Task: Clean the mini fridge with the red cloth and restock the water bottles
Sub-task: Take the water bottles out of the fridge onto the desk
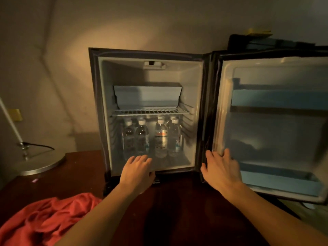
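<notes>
Lamp point(33, 162) beside mini fridge point(150, 110) (door open).

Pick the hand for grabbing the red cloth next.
Left. The left hand rests at the fridge sill, on the same side as the cloth. The right hand holds the door edge.

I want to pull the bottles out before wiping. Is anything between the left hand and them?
Nothing visible: the left hand rests at the open fridge's front sill, and the water bottles stand just behind it under the wire shelf.
</notes>
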Action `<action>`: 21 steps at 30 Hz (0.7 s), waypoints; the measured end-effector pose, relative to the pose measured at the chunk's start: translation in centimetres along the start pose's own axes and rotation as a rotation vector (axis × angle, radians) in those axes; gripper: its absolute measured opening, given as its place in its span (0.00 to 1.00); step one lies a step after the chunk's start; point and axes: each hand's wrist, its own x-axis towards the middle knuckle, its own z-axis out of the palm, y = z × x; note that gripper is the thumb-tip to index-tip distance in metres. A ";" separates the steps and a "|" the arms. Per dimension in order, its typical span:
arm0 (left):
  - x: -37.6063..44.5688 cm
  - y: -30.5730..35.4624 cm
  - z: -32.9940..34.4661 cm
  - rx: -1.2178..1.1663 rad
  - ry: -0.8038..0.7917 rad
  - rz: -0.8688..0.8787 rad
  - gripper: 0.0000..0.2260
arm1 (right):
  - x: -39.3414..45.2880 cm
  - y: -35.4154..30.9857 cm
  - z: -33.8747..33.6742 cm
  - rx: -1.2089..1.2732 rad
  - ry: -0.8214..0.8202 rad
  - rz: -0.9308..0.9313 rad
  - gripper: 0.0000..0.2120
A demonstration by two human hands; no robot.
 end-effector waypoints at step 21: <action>-2.7 0.4 -2.7 -0.028 0.080 0.064 0.19 | -3.4 -5.7 -3.3 0.196 -0.053 -0.126 0.24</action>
